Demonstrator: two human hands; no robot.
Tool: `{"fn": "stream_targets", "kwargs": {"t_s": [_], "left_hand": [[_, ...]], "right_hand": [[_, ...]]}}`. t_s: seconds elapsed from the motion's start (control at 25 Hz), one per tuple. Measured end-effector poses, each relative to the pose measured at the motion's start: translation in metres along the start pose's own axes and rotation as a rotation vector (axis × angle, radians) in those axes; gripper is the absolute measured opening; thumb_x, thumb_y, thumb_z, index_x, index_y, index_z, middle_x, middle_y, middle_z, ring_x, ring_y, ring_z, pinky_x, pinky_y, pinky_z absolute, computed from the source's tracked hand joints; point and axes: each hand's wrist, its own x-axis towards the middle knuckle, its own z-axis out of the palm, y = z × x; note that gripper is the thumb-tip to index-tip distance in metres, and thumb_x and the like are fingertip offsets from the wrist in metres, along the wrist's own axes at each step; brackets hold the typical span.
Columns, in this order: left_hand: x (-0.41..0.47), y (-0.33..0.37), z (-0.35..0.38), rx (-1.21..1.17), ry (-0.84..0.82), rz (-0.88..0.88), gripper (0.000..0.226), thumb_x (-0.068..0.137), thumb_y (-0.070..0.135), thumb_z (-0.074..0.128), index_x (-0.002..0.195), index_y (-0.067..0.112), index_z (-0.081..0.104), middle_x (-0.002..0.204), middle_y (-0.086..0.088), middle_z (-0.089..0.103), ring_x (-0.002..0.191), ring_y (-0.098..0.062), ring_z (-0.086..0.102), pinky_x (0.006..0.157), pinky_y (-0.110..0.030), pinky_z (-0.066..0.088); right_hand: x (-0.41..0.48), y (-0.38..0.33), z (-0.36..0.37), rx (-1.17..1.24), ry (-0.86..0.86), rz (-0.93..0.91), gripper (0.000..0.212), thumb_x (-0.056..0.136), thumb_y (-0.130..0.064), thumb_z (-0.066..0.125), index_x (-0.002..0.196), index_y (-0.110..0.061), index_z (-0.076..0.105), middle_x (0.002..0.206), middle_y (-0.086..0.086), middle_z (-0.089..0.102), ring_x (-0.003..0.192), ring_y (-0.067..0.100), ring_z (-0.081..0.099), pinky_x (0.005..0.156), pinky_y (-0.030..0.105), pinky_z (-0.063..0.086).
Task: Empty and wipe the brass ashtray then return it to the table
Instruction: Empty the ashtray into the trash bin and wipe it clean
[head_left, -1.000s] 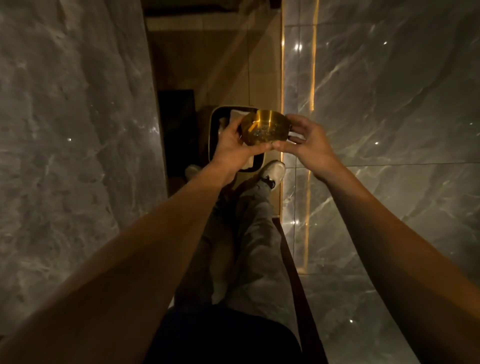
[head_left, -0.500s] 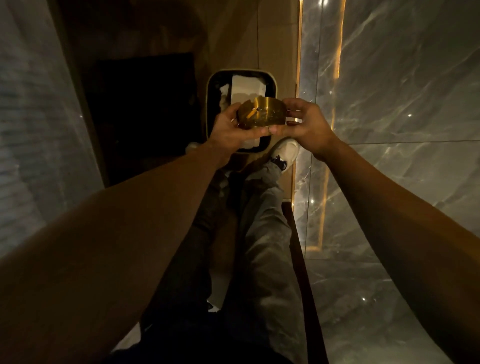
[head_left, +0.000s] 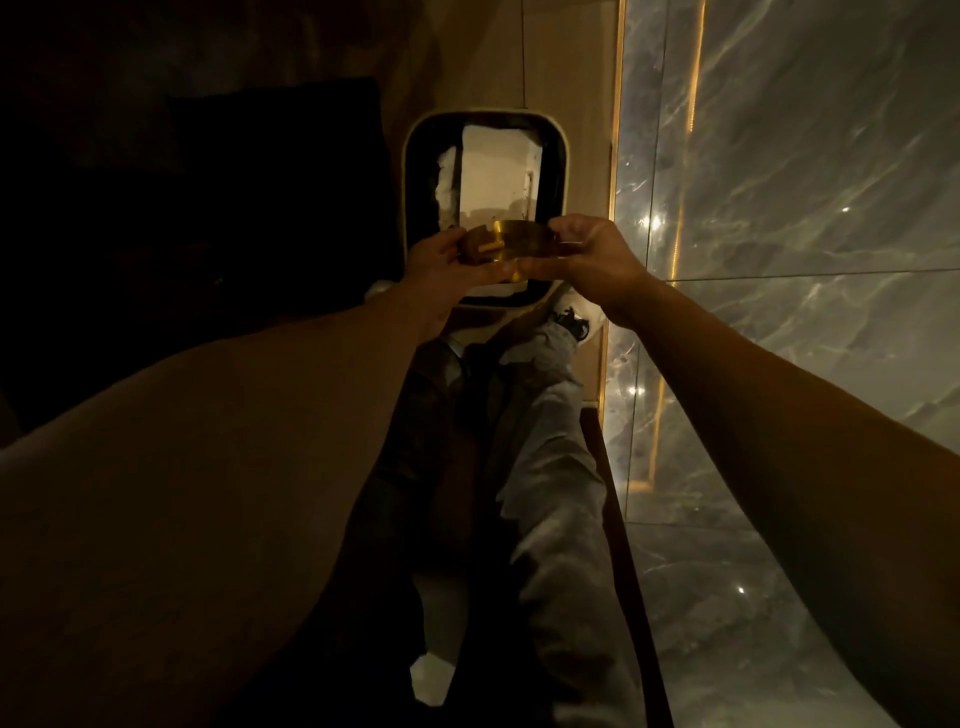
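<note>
1. The brass ashtray (head_left: 511, 248) sits just above the middle of the frame, held in the air between both my hands, directly over the open bin (head_left: 563, 171) on the floor. I see it nearly edge-on, its rim tilted away from me toward the bin's mouth.
2. My left hand (head_left: 441, 267) is clamped on the ashtray's left side, thumb over the rim and fingers underneath.
3. My right hand (head_left: 587, 252) is clamped on the right side, fingers curled over the top edge.
4. Inside the bin there is pale paper (head_left: 496, 171) against a dark liner; the light is too dim for me to tell whether any ash has landed there.
5. I judge this to be the emptying step: the ashtray is over the bin and tipping, but I cannot see its inside.
6. The next move, as I see it, calls for turning it further over while keeping it above the opening, so nothing spills onto my trouser leg (head_left: 556, 467) and shoe (head_left: 574, 319) just below the bin. Wiping and the return to the surface are yet to come.
</note>
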Motion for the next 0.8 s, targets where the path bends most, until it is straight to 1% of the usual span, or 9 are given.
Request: {"fn": "stream_targets", "kwargs": {"t_s": [0.08, 0.16, 0.24, 0.32, 0.4, 0.48, 0.56, 0.72, 0.8], "left_hand": [[-0.002, 0.0, 0.0, -0.034, 0.012, -0.006, 0.039, 0.074, -0.003, 0.078, 0.105, 0.017, 0.064, 0.092, 0.01, 0.065, 0.07, 0.009, 0.066, 0.062, -0.01, 0.051], [0.0, -0.006, -0.002, -0.064, 0.008, -0.009, 0.038, 0.075, -0.006, 0.076, 0.104, 0.015, 0.063, 0.091, 0.009, 0.064, 0.062, 0.011, 0.066, 0.057, -0.009, 0.051], [0.009, -0.008, -0.001, -0.08, 0.027, -0.032, 0.038, 0.075, -0.006, 0.076, 0.105, 0.014, 0.063, 0.09, 0.009, 0.064, 0.065, 0.008, 0.066, 0.059, -0.01, 0.051], [0.018, -0.009, 0.001, -0.08, 0.034, -0.032, 0.039, 0.074, -0.004, 0.078, 0.106, 0.013, 0.063, 0.091, 0.01, 0.064, 0.075, 0.004, 0.064, 0.065, -0.014, 0.051], [0.027, -0.01, 0.002, -0.064, 0.018, -0.021, 0.042, 0.073, -0.004, 0.078, 0.108, 0.012, 0.063, 0.092, 0.009, 0.064, 0.081, 0.001, 0.062, 0.067, -0.013, 0.052], [0.034, -0.012, 0.0, -0.056, 0.0, -0.013, 0.044, 0.072, -0.003, 0.08, 0.11, 0.012, 0.063, 0.097, 0.007, 0.066, 0.084, 0.0, 0.064, 0.068, -0.012, 0.054], [0.039, -0.014, -0.002, -0.063, -0.007, -0.016, 0.045, 0.071, -0.002, 0.08, 0.112, 0.009, 0.064, 0.104, 0.002, 0.068, 0.087, -0.003, 0.067, 0.07, -0.015, 0.056], [0.049, -0.022, -0.006, -0.091, -0.013, -0.033, 0.028, 0.075, 0.003, 0.079, 0.099, 0.013, 0.069, 0.1, -0.001, 0.073, 0.081, -0.006, 0.073, 0.066, -0.019, 0.056], [0.055, -0.023, -0.006, -0.111, -0.01, -0.055, 0.024, 0.076, 0.006, 0.079, 0.098, 0.012, 0.07, 0.101, -0.004, 0.073, 0.084, -0.011, 0.073, 0.067, -0.021, 0.057]], "right_hand": [[0.002, -0.003, 0.004, -0.018, -0.011, 0.01, 0.036, 0.077, -0.004, 0.075, 0.111, 0.002, 0.062, 0.091, -0.004, 0.063, 0.082, 0.002, 0.06, 0.068, 0.009, 0.051], [0.001, 0.003, 0.009, -0.017, -0.017, 0.022, 0.033, 0.079, -0.008, 0.075, 0.108, -0.003, 0.062, 0.089, -0.007, 0.061, 0.081, 0.002, 0.058, 0.065, 0.006, 0.05], [0.009, 0.009, 0.01, 0.007, 0.014, 0.044, 0.031, 0.078, -0.01, 0.076, 0.104, 0.0, 0.062, 0.094, 0.002, 0.065, 0.084, 0.007, 0.061, 0.073, 0.014, 0.052], [0.016, 0.014, 0.011, 0.033, 0.04, 0.055, 0.036, 0.078, -0.011, 0.076, 0.108, 0.003, 0.061, 0.098, 0.008, 0.067, 0.089, 0.016, 0.065, 0.077, 0.022, 0.054], [0.021, 0.019, 0.011, 0.067, 0.042, 0.073, 0.036, 0.078, -0.011, 0.076, 0.111, -0.002, 0.062, 0.093, -0.002, 0.065, 0.092, 0.014, 0.065, 0.073, 0.018, 0.054], [0.023, 0.021, 0.012, 0.074, 0.031, 0.077, 0.033, 0.081, -0.012, 0.074, 0.111, -0.009, 0.061, 0.089, -0.01, 0.061, 0.086, 0.005, 0.061, 0.065, 0.01, 0.05], [0.026, 0.022, 0.014, 0.071, 0.048, 0.075, 0.034, 0.082, -0.013, 0.073, 0.113, -0.011, 0.059, 0.089, -0.012, 0.059, 0.081, 0.001, 0.058, 0.062, 0.008, 0.048], [0.037, 0.024, 0.019, 0.064, 0.094, 0.081, 0.04, 0.08, -0.02, 0.076, 0.114, -0.006, 0.062, 0.109, 0.008, 0.068, 0.101, 0.021, 0.066, 0.086, 0.031, 0.057], [0.043, 0.026, 0.02, 0.07, 0.102, 0.09, 0.042, 0.08, -0.02, 0.076, 0.116, -0.005, 0.061, 0.111, 0.008, 0.068, 0.103, 0.021, 0.066, 0.09, 0.034, 0.056]]}}
